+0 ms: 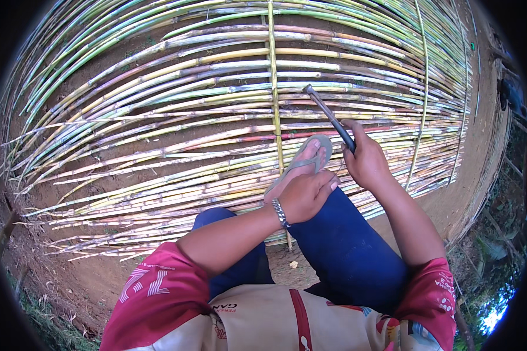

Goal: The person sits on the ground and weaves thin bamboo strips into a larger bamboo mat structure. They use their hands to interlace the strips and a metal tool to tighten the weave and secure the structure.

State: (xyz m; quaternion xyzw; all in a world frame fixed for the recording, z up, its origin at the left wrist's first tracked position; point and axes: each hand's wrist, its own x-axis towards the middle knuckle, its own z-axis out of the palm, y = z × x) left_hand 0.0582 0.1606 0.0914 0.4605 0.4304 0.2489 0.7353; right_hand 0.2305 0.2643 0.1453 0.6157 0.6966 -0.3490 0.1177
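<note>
My right hand (366,158) is wrapped round the dark grip of a hammer (328,114). The hammer's small head points up and away over the canes. My left hand (311,196), with a chain bracelet on its wrist, rests by my raised knee just behind my sandalled foot (304,157). Its fingers are curled in, and what they hold, if anything, is hidden. Long jointed canes (216,100), yellow, green and purplish, lie side by side before me. Across them runs a thin yellowish crosspiece (273,76), passing by the foot.
A second crosspiece (425,70) spans the canes on the right, with another thin one (464,117) beyond it. Brown soil (82,281) shows at the left and between the canes. Green plants (492,251) grow along the right edge.
</note>
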